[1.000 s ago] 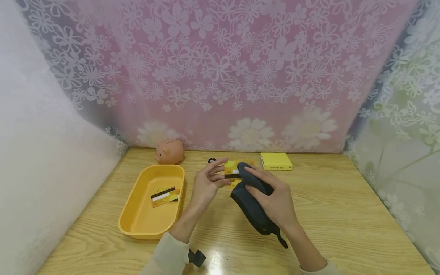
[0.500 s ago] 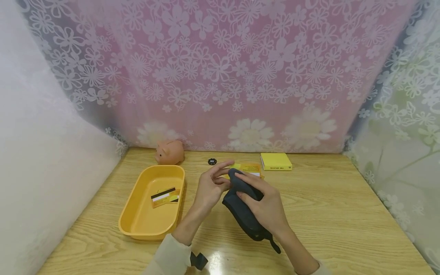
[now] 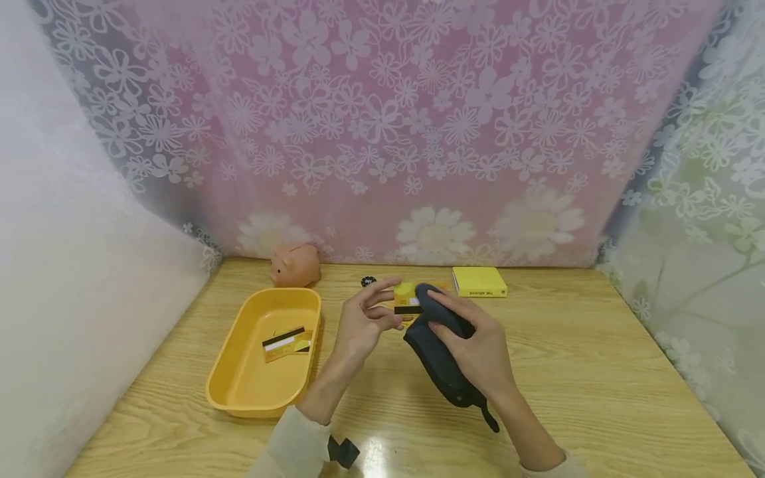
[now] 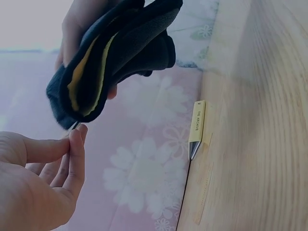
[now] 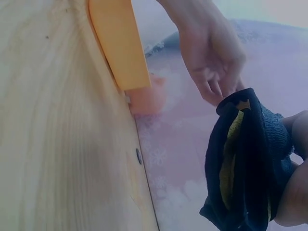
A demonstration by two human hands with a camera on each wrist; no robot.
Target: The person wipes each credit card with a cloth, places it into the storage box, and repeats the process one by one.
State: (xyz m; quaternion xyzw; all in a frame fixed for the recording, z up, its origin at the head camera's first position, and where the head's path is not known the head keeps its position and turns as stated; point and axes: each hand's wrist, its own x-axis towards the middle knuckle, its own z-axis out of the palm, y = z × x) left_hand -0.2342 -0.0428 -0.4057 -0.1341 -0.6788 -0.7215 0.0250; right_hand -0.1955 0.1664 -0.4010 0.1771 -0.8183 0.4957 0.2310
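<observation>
My right hand (image 3: 478,352) grips a dark fabric pouch (image 3: 439,372) with a strap at its lower end. In the right wrist view the pouch (image 5: 240,163) gapes, showing yellow inside. A yellow-orange card (image 3: 406,299) with a black stripe spans from the pouch's upper flap to the fingers of my left hand (image 3: 361,325). The left wrist view shows the thumb and fingertips of that hand (image 4: 53,173) pinching a thin dark edge just below the pouch (image 4: 91,82). The card's right part is hidden behind the flap.
To the left, a yellow tray (image 3: 239,358) holds striped cards (image 3: 287,343). Behind it stands a pig-shaped bank (image 3: 295,265). A black chip (image 3: 368,281) and a yellow book (image 3: 480,282) lie at the back, with more cards on the table partly behind the hands.
Half a second ago the pouch was further left against the left fingers and hid the card. Now pouch and right hand are back to the right, and the card shows between the hands.
</observation>
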